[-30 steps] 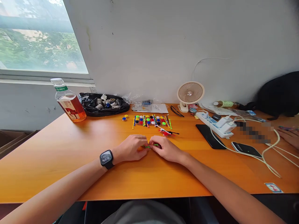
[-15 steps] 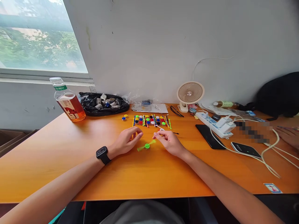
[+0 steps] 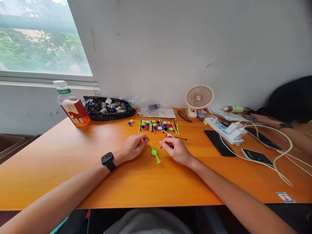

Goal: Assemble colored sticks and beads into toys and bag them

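Observation:
On the table between my hands stands a bright green spinner (image 3: pixel 154 152), a two-armed bar with a round hub; its arm tips are blurred. My left hand (image 3: pixel 135 145) lies just left of it, fingers loosely curled in with nothing in them, a black watch (image 3: pixel 107 159) on the wrist. To the right, my right hand (image 3: pixel 175 149) rests with thumb and fingers drawn together, holding nothing. Both hands are apart from the spinner. Behind them lie rows of coloured round caps and thin bars (image 3: pixel 158 126). A white bar (image 3: pixel 167 133) and a black bar (image 3: pixel 180 138) lie beyond my right hand.
A tea bottle (image 3: pixel 74 109) and a black plastic bag of grey pieces (image 3: pixel 91 112) stand back left. A small fan (image 3: pixel 199 97), a power strip (image 3: pixel 225 131), cables and phones (image 3: pixel 257 157) occupy the right. Another person's arm (image 3: pixel 290 131) reaches in at far right.
The spinner's bar has turned from a slant up to the right to a slant down to the right. My hands have barely moved. The other person's hand has moved farther back.

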Motion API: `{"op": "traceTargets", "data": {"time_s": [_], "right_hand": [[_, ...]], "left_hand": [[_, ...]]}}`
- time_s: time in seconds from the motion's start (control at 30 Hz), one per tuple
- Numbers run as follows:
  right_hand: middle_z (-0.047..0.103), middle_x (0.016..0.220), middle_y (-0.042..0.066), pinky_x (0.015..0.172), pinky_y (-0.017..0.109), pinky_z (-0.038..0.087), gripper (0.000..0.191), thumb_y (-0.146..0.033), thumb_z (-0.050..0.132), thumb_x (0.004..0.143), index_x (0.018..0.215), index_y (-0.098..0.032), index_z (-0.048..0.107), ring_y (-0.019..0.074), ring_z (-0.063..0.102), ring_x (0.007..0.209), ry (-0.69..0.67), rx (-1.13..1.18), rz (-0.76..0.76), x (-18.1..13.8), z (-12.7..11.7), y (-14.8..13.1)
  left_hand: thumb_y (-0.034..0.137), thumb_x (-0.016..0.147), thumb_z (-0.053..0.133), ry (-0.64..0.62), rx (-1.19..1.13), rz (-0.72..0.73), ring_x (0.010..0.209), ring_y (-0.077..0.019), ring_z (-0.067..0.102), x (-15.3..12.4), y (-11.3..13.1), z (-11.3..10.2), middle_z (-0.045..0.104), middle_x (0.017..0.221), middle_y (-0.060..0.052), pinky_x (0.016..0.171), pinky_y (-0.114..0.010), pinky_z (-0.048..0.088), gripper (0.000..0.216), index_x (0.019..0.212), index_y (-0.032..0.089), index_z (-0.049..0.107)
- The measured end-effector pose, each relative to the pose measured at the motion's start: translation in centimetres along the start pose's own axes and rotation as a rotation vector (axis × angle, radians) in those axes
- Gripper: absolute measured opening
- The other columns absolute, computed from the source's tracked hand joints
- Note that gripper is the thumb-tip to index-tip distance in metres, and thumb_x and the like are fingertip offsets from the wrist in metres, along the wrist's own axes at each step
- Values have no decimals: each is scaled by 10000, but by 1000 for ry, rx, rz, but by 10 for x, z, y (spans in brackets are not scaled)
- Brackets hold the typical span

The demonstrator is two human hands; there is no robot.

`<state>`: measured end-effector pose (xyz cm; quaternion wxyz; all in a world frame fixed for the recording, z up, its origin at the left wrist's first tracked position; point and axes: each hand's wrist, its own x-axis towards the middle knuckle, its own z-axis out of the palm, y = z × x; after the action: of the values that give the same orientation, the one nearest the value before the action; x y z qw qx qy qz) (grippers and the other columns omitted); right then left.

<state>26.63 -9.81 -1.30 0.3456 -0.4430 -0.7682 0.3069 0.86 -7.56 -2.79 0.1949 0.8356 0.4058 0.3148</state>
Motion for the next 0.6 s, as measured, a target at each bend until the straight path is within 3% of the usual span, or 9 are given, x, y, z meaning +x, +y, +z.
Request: {"op": "traceTargets", "data": {"time_s": [0.2,0.3,0.43,0.6], "right_hand": [[480,631,-19,563,291,279,441,-493,557,1040,775,-173,708,130,387,588,-8,-25,-11,-1,1,1],[452,630,-26,560,294,266,445,-494,552,1045,778,-173,704,129,365,588,-24,-26,-16,-2,1,3],[427,627,-32,564,297,257,437,-487,554,1047,783,-173,702,128,354,586,-38,-15,-18,-2,2,4],[392,612,-38,555,297,249,444,-495,536,1055,787,-180,699,129,334,570,-60,6,-22,-2,1,3]], "left_hand": [[329,1035,520,75,91,-39,872,-213,674,5,-19,-6,738,1028,-47,733,-323,539,173,1025,241,669],[333,1005,556,160,208,-14,1102,-278,663,10,-39,-14,718,1154,-88,928,-404,564,175,1084,230,674],[349,976,592,194,349,-36,1330,-343,579,14,-68,-23,639,1416,-139,1140,-516,480,327,1264,211,665],[470,1027,542,134,425,-157,1455,-419,468,13,-86,-23,489,1622,-176,1183,-583,398,538,1490,197,571]]}}
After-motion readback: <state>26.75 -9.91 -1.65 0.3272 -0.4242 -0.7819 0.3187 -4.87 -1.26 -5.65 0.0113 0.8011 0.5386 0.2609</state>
